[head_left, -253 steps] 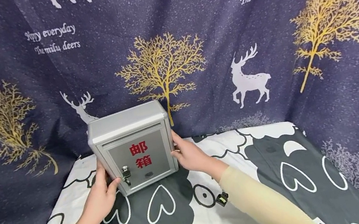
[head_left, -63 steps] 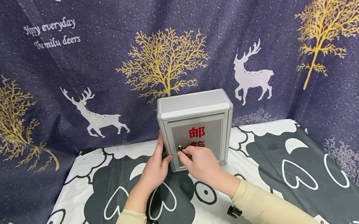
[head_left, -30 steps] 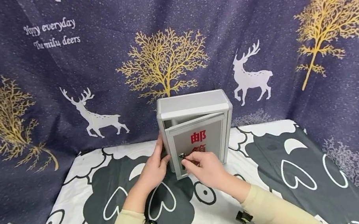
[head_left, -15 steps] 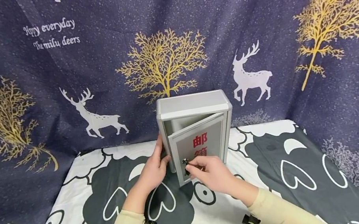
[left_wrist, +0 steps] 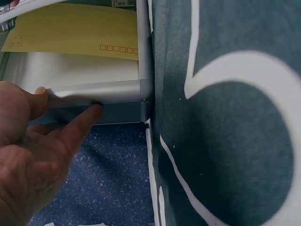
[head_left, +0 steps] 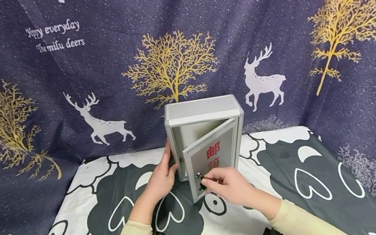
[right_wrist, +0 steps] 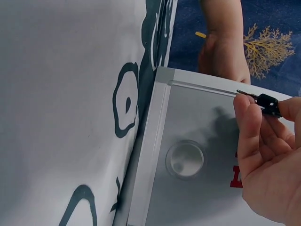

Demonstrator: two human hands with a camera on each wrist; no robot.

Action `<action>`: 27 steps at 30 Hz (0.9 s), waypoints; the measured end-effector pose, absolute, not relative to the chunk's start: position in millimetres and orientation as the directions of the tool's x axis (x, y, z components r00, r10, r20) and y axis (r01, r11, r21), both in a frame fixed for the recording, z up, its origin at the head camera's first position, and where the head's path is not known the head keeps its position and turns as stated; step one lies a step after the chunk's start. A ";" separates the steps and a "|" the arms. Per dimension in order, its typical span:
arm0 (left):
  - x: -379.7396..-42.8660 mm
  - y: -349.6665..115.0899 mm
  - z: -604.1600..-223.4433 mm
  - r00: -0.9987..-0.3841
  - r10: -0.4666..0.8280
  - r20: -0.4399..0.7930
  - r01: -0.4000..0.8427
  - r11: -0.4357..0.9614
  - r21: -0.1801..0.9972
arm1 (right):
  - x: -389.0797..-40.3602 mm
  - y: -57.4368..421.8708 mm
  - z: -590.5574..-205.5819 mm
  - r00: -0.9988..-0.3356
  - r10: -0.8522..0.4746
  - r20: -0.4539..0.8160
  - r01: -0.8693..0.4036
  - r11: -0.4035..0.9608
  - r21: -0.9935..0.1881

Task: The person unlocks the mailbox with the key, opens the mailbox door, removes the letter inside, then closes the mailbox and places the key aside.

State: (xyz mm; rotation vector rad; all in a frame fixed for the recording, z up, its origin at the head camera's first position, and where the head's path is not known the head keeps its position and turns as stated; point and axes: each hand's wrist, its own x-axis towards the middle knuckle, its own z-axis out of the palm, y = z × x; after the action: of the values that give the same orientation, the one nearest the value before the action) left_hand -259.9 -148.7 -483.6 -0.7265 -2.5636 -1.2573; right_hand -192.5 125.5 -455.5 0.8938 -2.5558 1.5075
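A silver metal mailbox (head_left: pixel 202 109) with red characters on its door (head_left: pixel 199 158) stands upright on the cloth. The door is swung partway out, hinged on its right. My right hand (head_left: pixel 231 185) pinches a black-headed key (right_wrist: pixel 267 101) at the door's lock (head_left: pixel 199 175). On the mailbox's left side, my left hand (head_left: pixel 160 180) grips the edge, its thumb at the front rim and its fingers along the side wall. In the left wrist view, a yellow-brown envelope (left_wrist: pixel 75 31) lies inside the box. The box's deeper interior is partly hidden.
Under the mailbox spreads a black-and-white patterned cloth (head_left: pixel 245 229). A dark blue curtain (head_left: pixel 138 8) with printed trees and deer hangs behind it and along both sides.
Earlier the mailbox stood further left with both hands on its sides. It was moved right; my right hand took the key and pulled the door open, wider now. The left hand stays put.
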 end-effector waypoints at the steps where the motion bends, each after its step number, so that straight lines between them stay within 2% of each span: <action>1: -259.9 -148.6 -483.5 -0.860 0.342 0.378 0.508 0.520 0.687 | -191.5 127.0 -455.6 -0.834 -0.457 0.310 -0.491 0.358 -0.794; 13: -262.0 -148.1 -486.7 -0.854 0.349 0.386 0.518 0.506 0.689 | -182.1 143.0 -460.7 -0.811 -0.475 0.342 -0.514 0.300 -0.803; 27: -260.3 -148.9 -484.9 -0.863 0.362 0.352 0.497 0.491 0.716 | -175.2 163.5 -461.9 -0.809 -0.503 0.305 -0.485 0.277 -0.830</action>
State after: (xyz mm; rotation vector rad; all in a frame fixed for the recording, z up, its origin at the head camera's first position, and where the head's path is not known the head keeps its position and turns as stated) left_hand -260.3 -148.9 -484.9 -0.7478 -2.5764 -1.3138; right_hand -175.2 163.5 -461.9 0.9769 -2.5243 1.6300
